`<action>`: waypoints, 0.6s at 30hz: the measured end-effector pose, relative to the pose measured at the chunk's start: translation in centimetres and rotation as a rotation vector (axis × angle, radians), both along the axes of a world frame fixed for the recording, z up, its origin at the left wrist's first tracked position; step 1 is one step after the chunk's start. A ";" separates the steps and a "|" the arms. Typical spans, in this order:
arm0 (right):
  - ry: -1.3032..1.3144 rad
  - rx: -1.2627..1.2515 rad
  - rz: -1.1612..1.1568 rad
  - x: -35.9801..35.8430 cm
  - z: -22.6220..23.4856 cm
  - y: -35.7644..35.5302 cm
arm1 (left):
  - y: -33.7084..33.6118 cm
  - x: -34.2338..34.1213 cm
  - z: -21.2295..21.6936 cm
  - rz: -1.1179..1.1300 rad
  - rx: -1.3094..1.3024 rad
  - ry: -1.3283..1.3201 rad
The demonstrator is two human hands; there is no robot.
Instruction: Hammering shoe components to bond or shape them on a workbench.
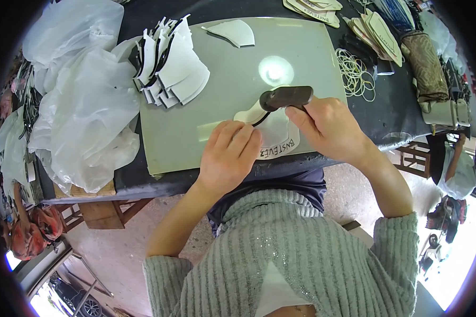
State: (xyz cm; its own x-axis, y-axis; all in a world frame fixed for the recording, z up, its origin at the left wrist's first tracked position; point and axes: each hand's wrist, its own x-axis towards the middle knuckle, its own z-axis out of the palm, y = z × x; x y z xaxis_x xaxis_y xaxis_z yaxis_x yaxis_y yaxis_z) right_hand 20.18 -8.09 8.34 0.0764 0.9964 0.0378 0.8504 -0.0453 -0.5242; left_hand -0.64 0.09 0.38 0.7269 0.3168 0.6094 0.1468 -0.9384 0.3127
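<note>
Right hand (pixel 336 129) wrapped round dark hammer (pixel 287 96); left hand (pixel 230 150) against cream template (pixel 294 139), cannot tell if pinching; black handwritten capitals (pixel 278 150) along its edge; stacked templates (pixel 313 7) also lettered

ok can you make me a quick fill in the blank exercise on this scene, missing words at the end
1. The dark tool is held in the person's ____ grip.
2. The translucent plastic bags lie mostly to the ____ of the board.
3. The stacked white pieces have ____ edging.
4. Near the board's far edge, a lone white piece lies on the stack's ____ side.

Missing words: right; left; black; right.
</note>
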 end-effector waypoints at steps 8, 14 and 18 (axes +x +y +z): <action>-0.167 -0.215 0.052 -0.1 -0.6 -0.9 | -0.3 -0.6 0.0 0.022 -0.023 0.030; -0.112 -0.182 0.129 -1.0 -0.8 -0.1 | -0.3 -1.0 -0.1 0.009 -0.025 -0.004; -0.160 -0.235 0.167 -0.6 -1.1 0.1 | -0.3 -1.0 -0.2 0.014 -0.047 -0.003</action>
